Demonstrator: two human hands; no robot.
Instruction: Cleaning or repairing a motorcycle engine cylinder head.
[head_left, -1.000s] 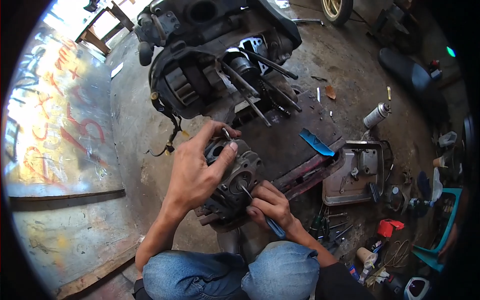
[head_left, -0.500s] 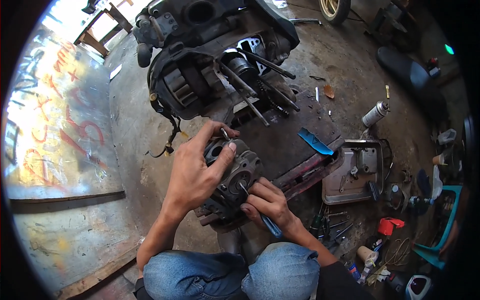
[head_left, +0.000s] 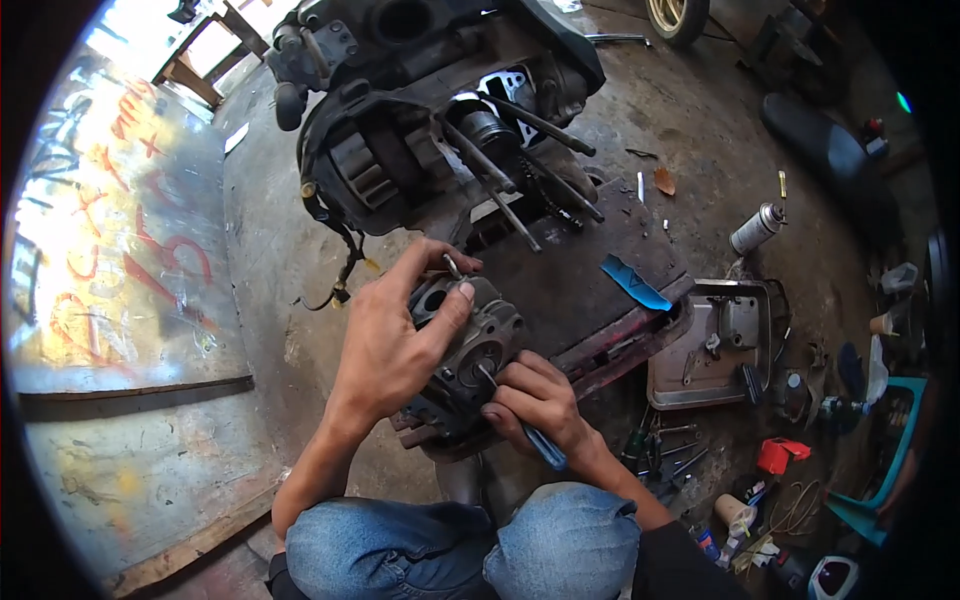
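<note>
In front of my knees a dark metal cylinder head [head_left: 497, 312] is tilted with its round combustion chamber up. My left hand [head_left: 383, 335] is closed around its left side, thumb pressed on the top face and fingers over the far edge. My right hand [head_left: 540, 402] grips a screwdriver [head_left: 545, 450] with a blue handle. Its thin shaft points into the chamber; exactly what the tip touches is too small to tell. Beyond the hands lies an opened engine [head_left: 385, 150], with the piston [head_left: 485, 130] showing between several long studs.
A low dark platform [head_left: 565, 295] spreads under the work, with a torn blue piece [head_left: 637, 285] on it. To the right are a metal tray [head_left: 662, 388] with parts, a spray can [head_left: 757, 230], loose tools [head_left: 675, 450] and a red box [head_left: 780, 456]. A painted panel [head_left: 130, 260] stands left.
Both hands keep their holds on the cylinder head and screwdriver, almost unmoved. The surroundings have shifted slightly in view, as my head turned a little.
</note>
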